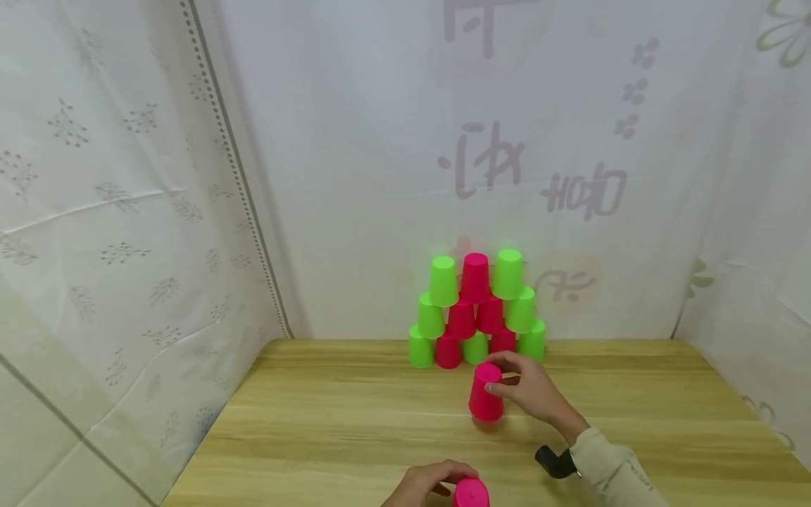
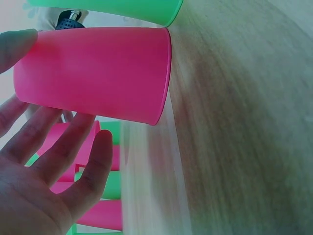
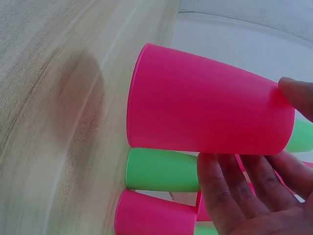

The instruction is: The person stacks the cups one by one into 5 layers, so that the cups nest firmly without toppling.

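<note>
My right hand (image 1: 529, 387) pinches an upside-down pink cup (image 1: 486, 393) near its closed end, thumb on one side and fingers on the other. That cup hangs just over the table, its shadow showing below in the right wrist view. At the bottom edge of the head view, my left hand (image 1: 437, 482) grips a second pink cup (image 2: 98, 73), also mouth down, with the thumb and fingertips around its narrow end. Behind the right hand stands a stack of green and pink cups in three tiers, with a pink cup (image 1: 475, 278) between two green cups on top.
A wooden table (image 1: 304, 422) runs back to a white patterned curtain (image 1: 355, 176). A black device (image 1: 555, 462) sits at my right wrist beside the sleeve. In the left wrist view, a green cup (image 2: 117, 9) shows beyond the held one.
</note>
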`<state>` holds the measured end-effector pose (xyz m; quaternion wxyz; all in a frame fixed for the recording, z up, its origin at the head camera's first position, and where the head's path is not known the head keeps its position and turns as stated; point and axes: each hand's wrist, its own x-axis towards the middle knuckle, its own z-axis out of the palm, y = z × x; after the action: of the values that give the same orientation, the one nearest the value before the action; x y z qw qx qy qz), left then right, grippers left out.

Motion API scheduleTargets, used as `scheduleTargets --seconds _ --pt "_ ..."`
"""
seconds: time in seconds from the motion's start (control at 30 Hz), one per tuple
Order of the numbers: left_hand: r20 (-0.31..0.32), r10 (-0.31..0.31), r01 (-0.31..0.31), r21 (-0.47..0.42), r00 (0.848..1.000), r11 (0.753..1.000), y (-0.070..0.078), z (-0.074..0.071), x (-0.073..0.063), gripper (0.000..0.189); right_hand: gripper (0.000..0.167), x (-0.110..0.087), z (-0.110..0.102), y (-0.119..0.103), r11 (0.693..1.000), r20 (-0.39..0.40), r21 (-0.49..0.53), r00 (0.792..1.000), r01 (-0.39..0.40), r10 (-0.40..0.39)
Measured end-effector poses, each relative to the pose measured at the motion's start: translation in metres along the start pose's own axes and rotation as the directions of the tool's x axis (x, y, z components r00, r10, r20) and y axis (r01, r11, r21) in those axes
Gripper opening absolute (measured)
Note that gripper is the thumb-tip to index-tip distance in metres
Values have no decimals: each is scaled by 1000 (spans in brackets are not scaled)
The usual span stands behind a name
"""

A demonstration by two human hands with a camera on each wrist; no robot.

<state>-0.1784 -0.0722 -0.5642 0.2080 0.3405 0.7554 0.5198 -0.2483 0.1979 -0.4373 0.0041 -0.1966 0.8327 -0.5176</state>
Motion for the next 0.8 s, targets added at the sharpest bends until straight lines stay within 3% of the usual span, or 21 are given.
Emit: scheduleTargets --seconds 0.07,0.27,0.57,0.8 --pt "-3 1 -1 10 1000 1000 9 0 -2 46 45 -1 -1 -1 1000 0 -10 1000 -4 4" --pt "30 -47 48 -21 998 999 18 -2 -3 50 44 -1 -9 -9 1000 5 -23 1000 -4 5" --pt "-32 16 -17 -28 999 999 90 -6 -18 46 48 8 -27 -25 1000 15 -14 1000 26 -26" --pt "-49 26 -26 -3 998 1000 99 -6 -21 44 48 18 -44 -44 998 13 -44 999 49 -48"
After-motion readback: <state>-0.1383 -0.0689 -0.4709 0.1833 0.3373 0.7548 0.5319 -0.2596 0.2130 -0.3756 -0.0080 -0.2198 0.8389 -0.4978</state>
